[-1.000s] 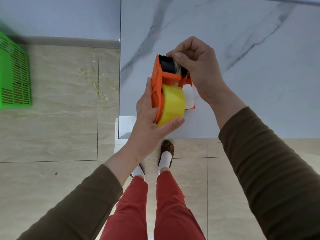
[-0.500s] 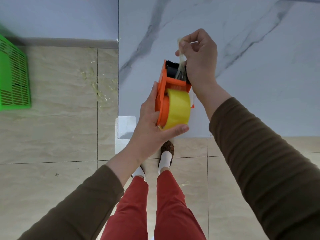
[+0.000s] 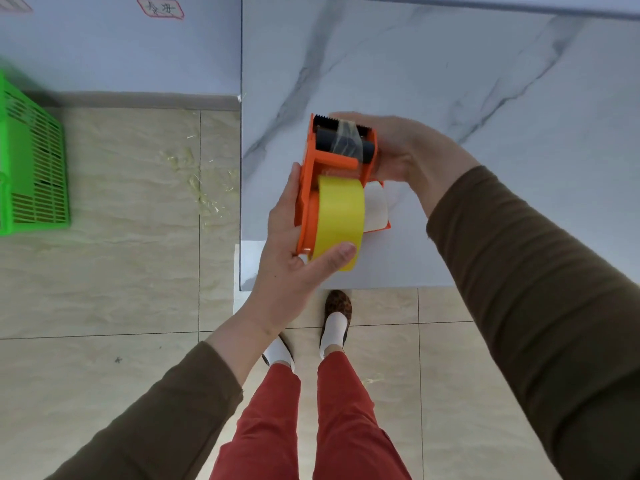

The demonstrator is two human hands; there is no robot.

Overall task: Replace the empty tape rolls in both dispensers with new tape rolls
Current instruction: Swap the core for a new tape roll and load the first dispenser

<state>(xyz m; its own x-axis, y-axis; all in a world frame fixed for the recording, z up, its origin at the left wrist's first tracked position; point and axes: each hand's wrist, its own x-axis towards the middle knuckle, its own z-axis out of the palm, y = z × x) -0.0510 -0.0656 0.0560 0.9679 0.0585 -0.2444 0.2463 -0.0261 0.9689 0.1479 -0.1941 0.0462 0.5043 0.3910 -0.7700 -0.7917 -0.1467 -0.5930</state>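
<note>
An orange tape dispenser [image 3: 313,168] is held above the near left corner of the marble table [image 3: 450,81]. A yellow tape roll [image 3: 341,213] sits on its hub. My left hand [image 3: 294,258] grips the dispenser from the left and below, thumb on the roll. A clear strip of tape [image 3: 344,142] runs from the roll over the black roller to the toothed blade. My right hand [image 3: 405,150] wraps the dispenser's head from the right, fingers by the blade. A white label plate [image 3: 375,206] on the dispenser shows behind the roll.
A green plastic basket [image 3: 31,168] stands on the tiled floor at far left. Scraps of tape litter the floor [image 3: 194,178] beside the table. My feet and red trousers are below the table's front edge.
My right hand pulled the tape end up past the blade, then came down and now holds the dispenser's head with the tape laid over the roller. The dispenser tilted slightly.
</note>
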